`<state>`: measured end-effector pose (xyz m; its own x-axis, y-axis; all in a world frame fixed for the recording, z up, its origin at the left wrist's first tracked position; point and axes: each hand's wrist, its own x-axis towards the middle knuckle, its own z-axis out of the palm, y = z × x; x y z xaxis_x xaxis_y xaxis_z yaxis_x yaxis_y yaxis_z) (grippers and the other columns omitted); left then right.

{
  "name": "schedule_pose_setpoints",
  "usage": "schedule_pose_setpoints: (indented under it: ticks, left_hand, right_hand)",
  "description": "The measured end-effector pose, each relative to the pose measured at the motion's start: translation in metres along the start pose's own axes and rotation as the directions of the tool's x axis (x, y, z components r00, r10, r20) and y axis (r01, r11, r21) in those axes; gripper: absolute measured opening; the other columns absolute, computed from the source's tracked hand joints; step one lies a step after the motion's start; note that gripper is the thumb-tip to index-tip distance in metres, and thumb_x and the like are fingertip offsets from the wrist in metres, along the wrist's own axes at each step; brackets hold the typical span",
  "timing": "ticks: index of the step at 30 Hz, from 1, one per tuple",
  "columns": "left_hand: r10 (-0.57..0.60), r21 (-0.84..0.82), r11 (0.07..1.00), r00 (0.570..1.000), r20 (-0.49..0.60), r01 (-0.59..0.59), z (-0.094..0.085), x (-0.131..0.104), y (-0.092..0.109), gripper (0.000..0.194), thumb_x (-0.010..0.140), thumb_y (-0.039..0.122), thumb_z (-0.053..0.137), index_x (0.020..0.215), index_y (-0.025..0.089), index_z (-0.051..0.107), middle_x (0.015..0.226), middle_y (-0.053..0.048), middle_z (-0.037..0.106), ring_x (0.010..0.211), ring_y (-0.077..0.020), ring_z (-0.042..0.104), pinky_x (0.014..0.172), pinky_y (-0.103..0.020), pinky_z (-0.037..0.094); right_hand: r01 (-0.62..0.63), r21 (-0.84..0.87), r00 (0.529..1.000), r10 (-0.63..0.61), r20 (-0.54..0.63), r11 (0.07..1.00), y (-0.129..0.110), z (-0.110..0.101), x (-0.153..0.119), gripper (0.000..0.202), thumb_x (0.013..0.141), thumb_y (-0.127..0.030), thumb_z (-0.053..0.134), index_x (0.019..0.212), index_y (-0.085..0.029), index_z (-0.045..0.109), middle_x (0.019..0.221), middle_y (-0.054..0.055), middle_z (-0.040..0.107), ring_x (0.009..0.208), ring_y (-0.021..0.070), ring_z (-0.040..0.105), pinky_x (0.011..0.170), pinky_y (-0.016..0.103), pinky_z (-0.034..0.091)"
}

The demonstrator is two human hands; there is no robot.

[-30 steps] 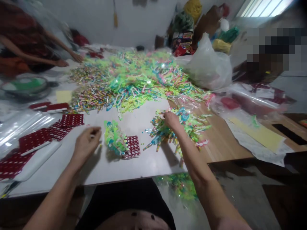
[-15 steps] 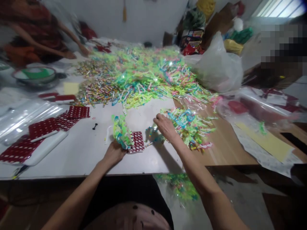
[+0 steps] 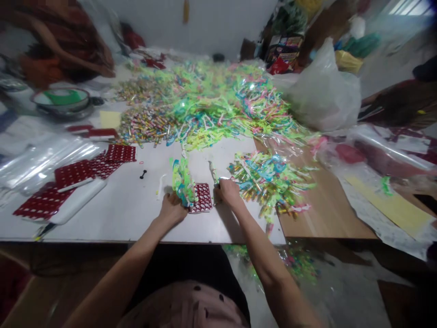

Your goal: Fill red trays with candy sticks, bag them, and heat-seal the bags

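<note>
Red rectangular panel dotted with white holes (image 3: 204, 198), and it's on the white tabletop (image 3: 119, 205), right between the bare hands in the head view! A bunch of thin green and blue strips (image 3: 182, 180) covers its left end. The left hand (image 3: 174, 209) tucks in beside that bunch, fingers curled; whether it grips anything is hidden. Opposite, the right hand (image 3: 229, 192) pinches narrow, seemingly around one slim pale-green piece (image 3: 212, 171), just right of the panel. Good form here, I'd judge: panel steadied by the left, light pinch with the right. Around them, a loose multicoloured pile (image 3: 269, 177) overlaps a brown wood-grain board (image 3: 321, 209); farther back, a huge green heap (image 3: 211, 100), a bulging translucent bag (image 3: 327, 95), a pale wall (image 3: 153, 27).
</note>
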<state>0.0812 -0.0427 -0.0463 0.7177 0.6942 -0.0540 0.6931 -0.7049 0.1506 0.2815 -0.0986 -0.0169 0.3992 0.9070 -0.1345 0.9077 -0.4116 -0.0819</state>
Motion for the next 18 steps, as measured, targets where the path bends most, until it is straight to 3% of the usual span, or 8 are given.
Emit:
schedule_pose_setpoints:
  ticks: [2,4,7,9,12,15,18]
  left_hand:
    - [-0.02,-0.017,1.0,1.0,-0.017,0.02,0.0,0.004,0.001,0.022,0.082,0.018,0.048,0.08,0.014,0.069,0.09,-0.015,0.07,0.104,-0.0342,0.058,0.086,-0.045,0.04]
    - [-0.032,-0.032,0.999,0.999,-0.028,0.031,-0.001,0.007,0.002,0.02,0.082,0.02,0.049,0.084,0.016,0.068,0.091,-0.013,0.07,0.107,-0.0322,0.056,0.087,-0.043,0.04]
    - [-0.033,-0.053,0.998,0.999,-0.04,0.031,-0.004,0.009,0.003,0.02,0.081,0.019,0.05,0.089,0.016,0.067,0.089,-0.012,0.069,0.108,-0.0293,0.055,0.086,-0.04,0.041]
    - [-0.028,-0.058,0.998,0.999,-0.039,0.026,-0.004,0.009,0.003,0.02,0.081,0.019,0.049,0.089,0.015,0.067,0.089,-0.013,0.069,0.107,-0.0295,0.055,0.085,-0.039,0.042]
    - [-0.007,-0.05,0.999,1.0,-0.03,0.006,-0.003,0.009,0.0,0.021,0.081,0.021,0.05,0.087,0.013,0.068,0.092,-0.015,0.068,0.107,-0.0324,0.055,0.084,-0.042,0.043]
    - [0.015,-0.044,0.999,1.0,-0.026,-0.016,0.001,0.009,-0.002,0.023,0.083,0.023,0.049,0.09,0.012,0.068,0.095,-0.017,0.067,0.109,-0.0343,0.053,0.085,-0.044,0.042]
    - [0.011,-0.05,0.999,0.999,-0.031,-0.012,0.004,0.011,-0.004,0.023,0.084,0.024,0.048,0.093,0.013,0.067,0.096,-0.017,0.066,0.111,-0.0347,0.052,0.084,-0.044,0.042]
  right_hand:
    - [0.017,0.128,0.999,-0.012,-0.041,0.992,-0.002,-0.004,0.002,0.014,0.085,-0.022,0.055,0.092,-0.014,0.064,0.095,0.013,0.068,0.091,0.0227,0.063,0.072,0.028,0.044]
    - [0.067,0.375,0.991,-0.019,-0.129,0.925,-0.004,-0.011,-0.004,0.013,0.084,-0.027,0.056,0.082,-0.015,0.062,0.082,0.009,0.068,0.079,0.0197,0.063,0.067,0.026,0.044]
    - [0.182,0.753,0.972,-0.002,-0.234,0.633,-0.01,-0.011,-0.026,0.025,0.079,-0.041,0.062,0.083,-0.017,0.058,0.065,0.0,0.061,0.059,0.0146,0.057,0.054,0.023,0.042]
    - [0.221,0.872,0.973,-0.038,-0.227,0.436,-0.017,0.001,-0.042,0.033,0.072,-0.046,0.067,0.089,-0.019,0.057,0.065,-0.002,0.06,0.054,0.0129,0.053,0.049,0.023,0.041]
    - [0.167,0.943,0.985,-0.093,-0.146,0.288,-0.028,0.029,-0.053,0.028,0.069,-0.043,0.067,0.08,-0.019,0.058,0.063,-0.002,0.059,0.052,0.0124,0.052,0.049,0.023,0.041]
    - [0.12,0.949,0.992,-0.065,-0.105,0.293,-0.035,0.046,-0.048,0.025,0.072,-0.042,0.063,0.08,-0.018,0.06,0.06,-0.001,0.06,0.054,0.014,0.054,0.052,0.024,0.043]
    - [0.105,0.864,0.994,-0.018,-0.11,0.492,-0.037,0.052,-0.039,0.025,0.072,-0.043,0.066,0.074,-0.018,0.062,0.06,0.0,0.061,0.056,0.0157,0.055,0.054,0.026,0.042]
